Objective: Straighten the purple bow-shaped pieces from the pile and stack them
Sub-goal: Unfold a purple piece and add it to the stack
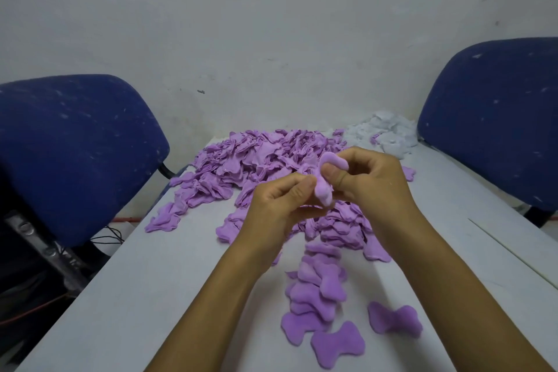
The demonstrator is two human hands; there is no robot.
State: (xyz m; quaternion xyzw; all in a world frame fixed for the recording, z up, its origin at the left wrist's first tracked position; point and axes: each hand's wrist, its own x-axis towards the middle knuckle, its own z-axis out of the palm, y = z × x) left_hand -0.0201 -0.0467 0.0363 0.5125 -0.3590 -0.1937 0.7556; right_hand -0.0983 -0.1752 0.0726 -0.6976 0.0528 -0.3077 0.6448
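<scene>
A big pile of purple bow-shaped pieces (259,160) covers the far part of the white table (126,296). Above its near edge, both hands pinch one crumpled purple piece (324,187). My left hand (277,205) grips its lower end between thumb and fingers. My right hand (371,178) holds its upper end, which curls over the thumb. Close to me, a loose stack of flattened pieces (317,290) lies on the table, with two single bows beside it, one at the front (336,344) and one to the right (395,318).
A heap of white pieces (383,133) sits at the far right of the table. Blue chairs stand on the left (72,154) and right (495,118). A white wall closes the back. Cables lie on the floor at the left.
</scene>
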